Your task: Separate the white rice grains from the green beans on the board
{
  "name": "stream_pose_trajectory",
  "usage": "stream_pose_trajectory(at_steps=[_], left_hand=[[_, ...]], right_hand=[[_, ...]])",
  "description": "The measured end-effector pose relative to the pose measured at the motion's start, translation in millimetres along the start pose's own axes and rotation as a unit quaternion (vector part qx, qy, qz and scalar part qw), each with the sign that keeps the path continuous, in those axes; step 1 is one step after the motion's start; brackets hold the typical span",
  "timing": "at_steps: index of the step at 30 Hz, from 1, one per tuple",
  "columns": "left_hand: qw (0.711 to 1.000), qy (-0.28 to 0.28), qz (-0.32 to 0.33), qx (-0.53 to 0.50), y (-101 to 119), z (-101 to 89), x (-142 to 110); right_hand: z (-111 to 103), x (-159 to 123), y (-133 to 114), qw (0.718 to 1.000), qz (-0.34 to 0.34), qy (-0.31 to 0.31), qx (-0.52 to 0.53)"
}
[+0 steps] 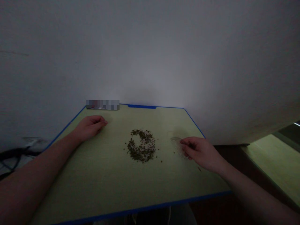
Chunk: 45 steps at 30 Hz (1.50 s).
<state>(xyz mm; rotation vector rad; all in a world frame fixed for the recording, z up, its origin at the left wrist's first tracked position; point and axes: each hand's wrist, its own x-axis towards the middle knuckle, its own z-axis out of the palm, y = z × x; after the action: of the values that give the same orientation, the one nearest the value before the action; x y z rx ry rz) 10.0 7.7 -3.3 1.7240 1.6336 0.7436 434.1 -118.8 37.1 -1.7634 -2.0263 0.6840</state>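
A loose pile of small greenish-brown beans or seeds, mixed with paler grains, lies spread on the pale tabletop. My left hand rests to the left of the pile, thumb and fingers closed together; whatever is between them, if anything, is hidden. On the right, my right hand has its fingers pinched at a clear, shallow round dish, partly covering it. Whether those fingers grip the rim or hold something small over it, I cannot tell.
A blurred-out flat item lies at the table's far left corner. Blue edging runs round the table, which stands against a pale wall. Dark cables are at the left; another pale surface is at the right.
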Motion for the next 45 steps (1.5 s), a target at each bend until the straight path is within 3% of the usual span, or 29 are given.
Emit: stream_pose_trajectory(at_steps=[11,21,25,32,36,45], left_hand=[[1.000,-0.004,0.000,0.000,1.5,-0.3,0.1],[1.000,0.001,0.002,0.005,11.1,-1.8,-6.1],[1.000,0.003,-0.003,0.002,14.7,-2.0,-8.5],[1.000,-0.004,0.006,-0.004,8.0,-1.6,-5.7],[1.000,0.000,0.006,0.007,11.1,-1.9,-6.5],[1.000,-0.001,0.008,-0.019,9.9,-0.4,-6.6]], right_hand=[[17.1,-8.1,-11.2,0.998,-0.042,-0.042,-0.025],[17.2,16.1,-22.8,0.990,-0.109,-0.066,-0.057],[18.0,13.2,-22.3,0.986,-0.128,-0.086,-0.060],[19.2,1.3,-20.8,0.984,-0.139,-0.110,-0.034],[20.2,4.5,-23.7,0.985,-0.140,-0.094,-0.044],[29.9,9.8,-33.1,0.981,-0.146,-0.121,-0.040]])
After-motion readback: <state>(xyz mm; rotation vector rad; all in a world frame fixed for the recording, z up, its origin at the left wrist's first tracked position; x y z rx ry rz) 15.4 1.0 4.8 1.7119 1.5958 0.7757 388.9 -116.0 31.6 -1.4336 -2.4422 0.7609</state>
